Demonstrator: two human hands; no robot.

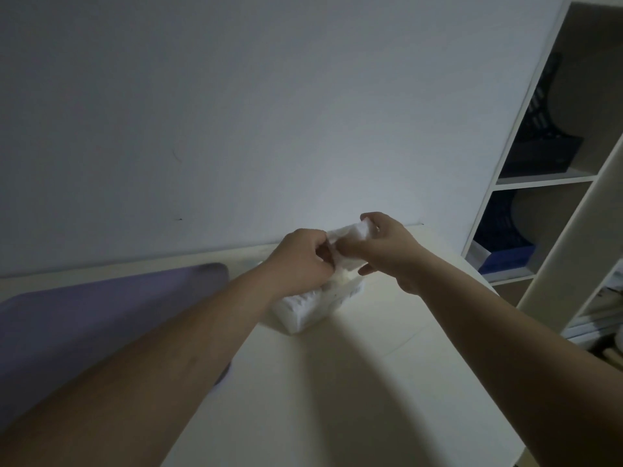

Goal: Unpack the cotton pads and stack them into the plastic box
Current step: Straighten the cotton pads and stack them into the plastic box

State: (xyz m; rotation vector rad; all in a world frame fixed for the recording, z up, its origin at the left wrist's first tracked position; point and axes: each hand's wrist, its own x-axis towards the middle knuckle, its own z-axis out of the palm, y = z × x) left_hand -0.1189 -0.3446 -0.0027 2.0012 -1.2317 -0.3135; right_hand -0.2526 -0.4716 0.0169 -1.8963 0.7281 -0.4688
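Observation:
A white pack of cotton pads (350, 235) is held in the air above the far part of the table. My right hand (387, 251) grips its right end with curled fingers and thumb. My left hand (303, 257) pinches the pack's left end, fingers curled around it. Directly under both hands stands the clear plastic box (313, 306), with white pads visible inside it. The dim light blurs the details of the pack's opening.
The cream table (337, 382) runs up to a white wall. A purple mat (101, 308) lies on its left part, under my left forearm. A white shelf unit (546, 183) with dark blue file holders stands at the right.

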